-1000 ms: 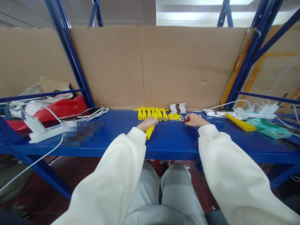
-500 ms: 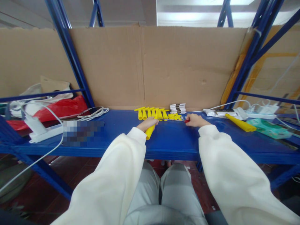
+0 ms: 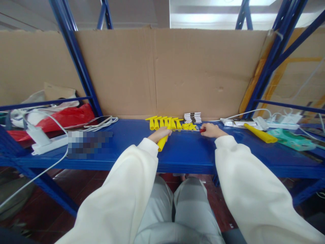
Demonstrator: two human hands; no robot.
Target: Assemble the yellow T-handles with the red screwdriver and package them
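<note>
My left hand [image 3: 157, 134] is closed around a yellow hollow plastic piece [image 3: 162, 144], whose wide open end points down toward the table's front edge. In my right hand [image 3: 210, 130] is the red handle of a screwdriver [image 3: 202, 129]. Its thin metal shaft runs leftward to the yellow piece at my left fingers; whether the tip sits inside it is too small to tell. Just behind my hands stands a row of similar yellow pieces [image 3: 157, 123]. Small flat yellow parts [image 3: 189, 126] lie in a pile beside the row, with tiny silvery bits near them.
White bundles with dark bands [image 3: 192, 117] are stacked against the cardboard wall [image 3: 198, 71]. To the right lie another yellow piece [image 3: 261, 134], a green packet [image 3: 291, 139] and a power strip [image 3: 283, 125]. A phone [image 3: 98, 122], cables and a red bag [image 3: 68, 117] are at left.
The right hand and the screwdriver have shifted or turned very slightly. My left hand and the yellow piece stay where they were.
</note>
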